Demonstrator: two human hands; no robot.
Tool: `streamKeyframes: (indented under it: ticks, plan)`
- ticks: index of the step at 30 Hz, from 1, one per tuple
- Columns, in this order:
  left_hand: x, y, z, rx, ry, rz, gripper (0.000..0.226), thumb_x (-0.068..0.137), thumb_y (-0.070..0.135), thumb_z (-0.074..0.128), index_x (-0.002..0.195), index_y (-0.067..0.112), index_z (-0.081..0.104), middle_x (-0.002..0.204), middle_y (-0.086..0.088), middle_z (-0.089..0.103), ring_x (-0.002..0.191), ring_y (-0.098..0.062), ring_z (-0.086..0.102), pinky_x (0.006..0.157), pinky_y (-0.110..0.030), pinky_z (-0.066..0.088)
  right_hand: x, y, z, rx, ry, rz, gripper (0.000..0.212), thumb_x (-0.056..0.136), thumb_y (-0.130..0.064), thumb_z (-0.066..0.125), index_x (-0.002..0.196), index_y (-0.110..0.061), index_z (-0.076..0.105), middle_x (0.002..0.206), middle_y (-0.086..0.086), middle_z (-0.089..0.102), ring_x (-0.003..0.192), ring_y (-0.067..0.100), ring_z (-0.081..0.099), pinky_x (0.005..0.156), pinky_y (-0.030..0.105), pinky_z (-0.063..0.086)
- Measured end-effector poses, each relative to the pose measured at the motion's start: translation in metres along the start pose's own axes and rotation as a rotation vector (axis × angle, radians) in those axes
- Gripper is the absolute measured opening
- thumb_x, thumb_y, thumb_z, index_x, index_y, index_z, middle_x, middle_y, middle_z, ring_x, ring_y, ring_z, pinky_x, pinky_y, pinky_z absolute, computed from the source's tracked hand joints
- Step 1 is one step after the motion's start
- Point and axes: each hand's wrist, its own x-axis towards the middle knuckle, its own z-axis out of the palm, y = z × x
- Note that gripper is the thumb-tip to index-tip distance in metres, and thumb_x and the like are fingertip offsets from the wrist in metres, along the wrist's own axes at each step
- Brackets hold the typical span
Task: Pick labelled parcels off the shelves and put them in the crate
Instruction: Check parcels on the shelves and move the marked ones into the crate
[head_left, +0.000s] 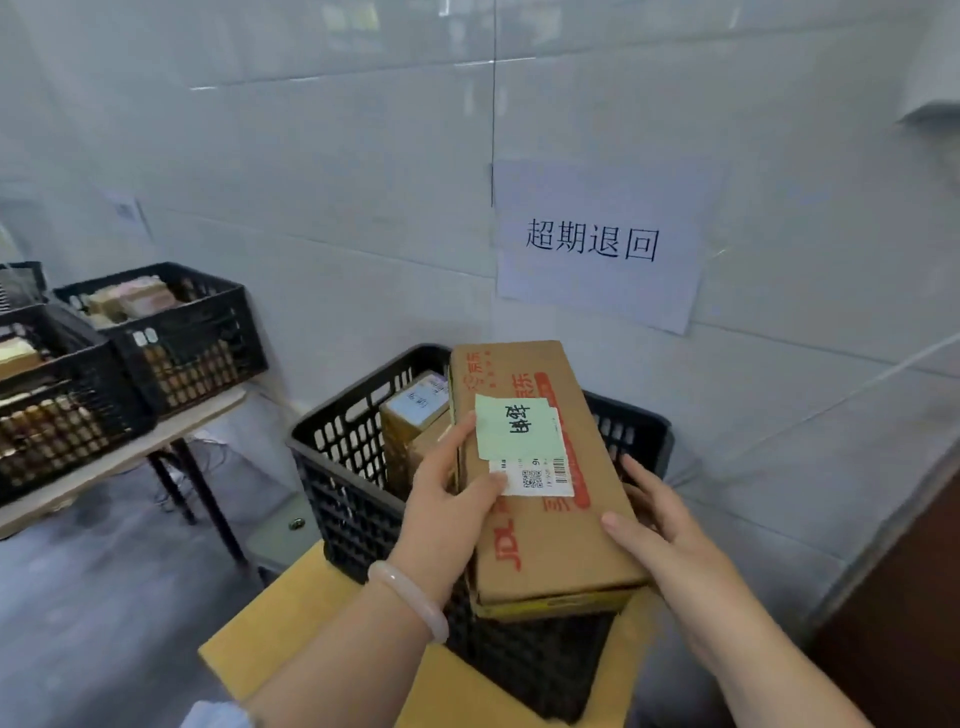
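Observation:
A long brown cardboard parcel (540, 519) with red print, a green note and a white barcode label lies tilted over the black plastic crate (343, 467). My left hand (447, 499) grips its left edge, thumb on the label. My right hand (654, 525) holds the right edge, thumb on top and fingers underneath. Inside the crate stands another brown parcel (410, 415) with a pale label on top. The crate sits on a yellow surface (291, 623).
A paper sign (597, 244) with black characters hangs on the white tiled wall behind the crate. At the left, a table (171, 421) carries two black crates (182, 332) filled with parcels. Grey floor lies lower left; a dark brown panel (904, 613) stands at the right.

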Motion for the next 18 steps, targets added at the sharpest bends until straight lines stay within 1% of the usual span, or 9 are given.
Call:
streamKeyframes:
  ticks: [3, 4, 5, 7, 8, 10, 13, 16, 18]
  plan:
    - [0.025, -0.013, 0.007, -0.010, 0.031, 0.011, 0.052, 0.089, 0.013, 0.067, 0.113, 0.059, 0.056, 0.130, 0.003, 0.060, 0.108, -0.021, 0.067, 0.080, -0.043, 0.060, 0.013, 0.008, -0.001, 0.020, 0.002, 0.086, 0.073, 0.052, -0.070, 0.076, 0.118, -0.066, 0.046, 0.128, -0.020, 0.057, 0.113, 0.011, 0.060, 0.100, 0.043, 0.048]
    - [0.033, -0.018, 0.007, 0.004, 0.040, 0.011, 0.052, 0.085, 0.020, 0.070, 0.114, 0.061, 0.056, 0.133, 0.004, 0.057, 0.112, -0.021, 0.065, 0.082, -0.043, 0.060, 0.018, 0.010, 0.001, 0.013, 0.018, 0.111, 0.074, 0.049, -0.075, 0.076, 0.116, -0.065, 0.047, 0.126, -0.020, 0.059, 0.113, 0.013, 0.060, 0.101, 0.044, 0.047]
    - [0.041, -0.021, 0.007, 0.026, 0.043, 0.012, 0.054, 0.079, 0.029, 0.072, 0.117, 0.063, 0.054, 0.137, 0.004, 0.054, 0.115, -0.022, 0.062, 0.084, -0.044, 0.059, 0.025, 0.012, 0.004, 0.008, 0.038, 0.126, 0.070, 0.051, -0.075, 0.075, 0.115, -0.064, 0.048, 0.124, -0.019, 0.060, 0.114, 0.014, 0.059, 0.103, 0.045, 0.046]
    - [0.057, -0.027, 0.004, 0.077, 0.035, 0.016, 0.062, 0.065, 0.046, 0.072, 0.120, 0.067, 0.050, 0.140, 0.007, 0.050, 0.121, -0.022, 0.058, 0.088, -0.046, 0.057, 0.038, 0.013, 0.011, 0.012, 0.088, 0.135, 0.053, 0.069, -0.063, 0.072, 0.117, -0.058, 0.049, 0.123, -0.015, 0.061, 0.115, 0.015, 0.058, 0.104, 0.045, 0.044]
    - [0.066, -0.029, 0.001, 0.095, 0.028, 0.013, 0.066, 0.061, 0.052, 0.071, 0.121, 0.068, 0.048, 0.140, 0.008, 0.049, 0.123, -0.022, 0.057, 0.089, -0.046, 0.056, 0.045, 0.013, 0.015, 0.017, 0.120, 0.131, 0.049, 0.077, -0.054, 0.070, 0.122, -0.054, 0.049, 0.123, -0.014, 0.060, 0.114, 0.015, 0.057, 0.104, 0.045, 0.044]
    - [0.086, -0.031, -0.005, 0.113, -0.015, 0.010, 0.068, 0.060, 0.056, 0.071, 0.122, 0.069, 0.045, 0.140, 0.009, 0.049, 0.124, -0.021, 0.055, 0.091, -0.046, 0.056, 0.061, 0.009, 0.020, 0.015, 0.167, 0.126, 0.047, 0.085, -0.041, 0.067, 0.129, -0.045, 0.052, 0.122, -0.012, 0.061, 0.113, 0.014, 0.057, 0.101, 0.043, 0.045]
    - [0.120, -0.030, -0.016, 0.134, -0.095, 0.007, 0.072, 0.064, 0.058, 0.073, 0.127, 0.069, 0.041, 0.143, 0.009, 0.048, 0.128, -0.018, 0.052, 0.096, -0.049, 0.053, 0.088, -0.001, 0.024, 0.012, 0.222, 0.111, 0.042, 0.088, -0.032, 0.066, 0.128, -0.039, 0.056, 0.119, -0.011, 0.064, 0.110, 0.011, 0.060, 0.097, 0.039, 0.047]
    - [0.156, -0.022, -0.030, 0.138, -0.074, -0.043, 0.071, 0.073, 0.055, 0.073, 0.128, 0.074, 0.032, 0.152, 0.011, 0.036, 0.134, -0.015, 0.045, 0.107, -0.053, 0.042, 0.114, -0.008, 0.021, 0.018, 0.281, 0.120, 0.046, 0.079, -0.037, 0.069, 0.124, -0.034, 0.061, 0.116, -0.006, 0.068, 0.108, 0.014, 0.063, 0.100, 0.040, 0.046]
    - [0.182, -0.021, -0.044, 0.131, -0.059, -0.076, 0.088, 0.068, 0.062, 0.073, 0.140, 0.067, 0.022, 0.158, 0.013, 0.025, 0.138, -0.016, 0.039, 0.111, -0.054, 0.036, 0.129, -0.009, 0.017, -0.002, 0.278, 0.132, 0.044, 0.079, -0.034, 0.068, 0.122, -0.030, 0.063, 0.112, -0.004, 0.071, 0.106, 0.016, 0.065, 0.099, 0.040, 0.046]
